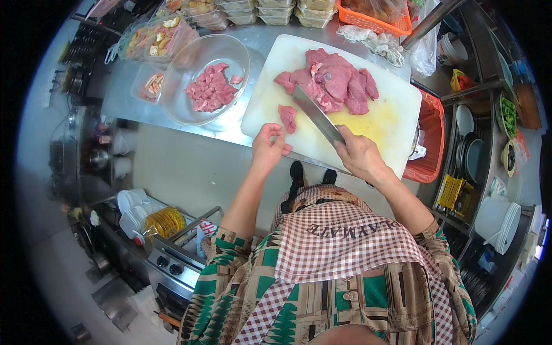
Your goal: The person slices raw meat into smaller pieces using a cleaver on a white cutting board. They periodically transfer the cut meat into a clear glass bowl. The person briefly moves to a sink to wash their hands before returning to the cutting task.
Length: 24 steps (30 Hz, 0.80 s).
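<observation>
My right hand (360, 151) grips a cleaver (317, 114), its broad metal blade slanting up and left over a white cutting board (388, 129). Large pieces of raw meat (336, 82) lie on the upper part of the board, close to the blade's tip. A small strip of meat (287, 118) rests alone to the left of the blade. Just below that strip, by the board's near edge, my left hand (271, 144) is held with curled fingers and nothing seen in it. Left of the board, a clear round bowl (172, 92) contains cut meat pieces (211, 88).
Stacked clear food containers (276, 15) and an orange basket (375, 21) line the table's back. A small tub (144, 84) sits left of the bowl. A crumpled cloth (373, 43) lies behind the board. A red-lined bin (429, 142) stands at the right, near shelves of dishes.
</observation>
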### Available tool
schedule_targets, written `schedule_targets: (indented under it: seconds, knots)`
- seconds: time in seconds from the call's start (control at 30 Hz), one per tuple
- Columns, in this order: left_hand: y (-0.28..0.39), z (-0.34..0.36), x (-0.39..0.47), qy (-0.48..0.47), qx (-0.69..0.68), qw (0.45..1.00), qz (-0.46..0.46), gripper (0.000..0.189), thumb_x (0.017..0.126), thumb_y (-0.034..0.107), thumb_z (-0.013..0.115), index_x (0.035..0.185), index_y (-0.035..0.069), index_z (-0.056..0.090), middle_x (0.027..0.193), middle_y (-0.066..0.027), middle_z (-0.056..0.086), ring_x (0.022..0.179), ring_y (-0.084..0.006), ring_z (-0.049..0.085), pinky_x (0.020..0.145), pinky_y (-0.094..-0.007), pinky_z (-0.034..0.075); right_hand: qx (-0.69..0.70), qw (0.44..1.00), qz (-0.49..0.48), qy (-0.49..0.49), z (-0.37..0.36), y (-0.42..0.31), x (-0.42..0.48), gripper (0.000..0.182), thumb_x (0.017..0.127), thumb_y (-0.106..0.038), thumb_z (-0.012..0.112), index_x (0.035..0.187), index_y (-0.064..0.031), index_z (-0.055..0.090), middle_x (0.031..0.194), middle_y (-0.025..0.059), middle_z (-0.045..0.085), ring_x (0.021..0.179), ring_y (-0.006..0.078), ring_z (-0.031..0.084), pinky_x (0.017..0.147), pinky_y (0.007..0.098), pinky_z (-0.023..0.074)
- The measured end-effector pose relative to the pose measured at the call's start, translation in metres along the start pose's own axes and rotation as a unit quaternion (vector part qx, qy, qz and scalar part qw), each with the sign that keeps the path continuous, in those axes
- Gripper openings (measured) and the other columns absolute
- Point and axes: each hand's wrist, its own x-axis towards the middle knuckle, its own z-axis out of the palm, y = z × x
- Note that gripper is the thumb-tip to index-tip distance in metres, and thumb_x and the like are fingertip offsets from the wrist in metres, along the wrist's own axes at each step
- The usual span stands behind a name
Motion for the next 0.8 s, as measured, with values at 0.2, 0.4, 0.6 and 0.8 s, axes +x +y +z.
schedule_targets:
  seconds: [0.2,0.4,0.6,0.8]
  knots:
    - [-0.012,-0.025,0.034,0.027,0.315,0.876,0.364,0.036,0.079,-0.006,0.064,0.113,0.008,0.063,0.115,-0.0074,0.064,0.103,-0.0279,0.063,0.085,-0.0392,0.051,-0.028,0.999,-0.020,-0.004,0.015,-0.007,0.004,0.031,0.094,-0.014,0.057,0.123,-0.0052,0.050,0.073,0.0241,0.063,0.072,0.0443,0.064,0.067,0.0523,0.0501]
    - [0.018,-0.029,0.068,-0.114,0.442,0.757,0.467,0.046,0.072,0.001,0.067,0.116,0.013,0.065,0.128,-0.0023,0.060,0.127,-0.0290,0.047,0.106,-0.0463,0.034,0.002,1.000,-0.004,0.004,0.011,0.000,0.000,0.028,0.093,-0.014,0.054,0.119,-0.0049,0.050,0.073,0.0226,0.065,0.071,0.0442,0.065,0.067,0.0532,0.0505]
    - [0.031,-0.020,0.065,-0.106,0.539,0.723,0.418,0.032,0.072,0.021,0.076,0.104,0.018,0.070,0.101,-0.0017,0.058,0.105,-0.0236,0.051,0.092,-0.0419,0.036,0.047,0.998,0.027,0.040,0.011,0.016,-0.012,0.028,0.093,-0.014,0.054,0.119,-0.0034,0.051,0.071,0.0226,0.064,0.069,0.0438,0.064,0.066,0.0521,0.0502]
    - [-0.002,0.001,0.056,0.106,0.495,0.813,0.289,0.030,0.073,0.035,0.082,0.092,0.016,0.069,0.088,-0.0010,0.061,0.094,-0.0255,0.057,0.080,-0.0432,0.040,0.006,0.998,-0.018,0.058,0.014,0.009,-0.014,0.030,0.092,-0.013,0.055,0.120,-0.0048,0.051,0.070,0.0212,0.064,0.067,0.0418,0.065,0.063,0.0505,0.0513]
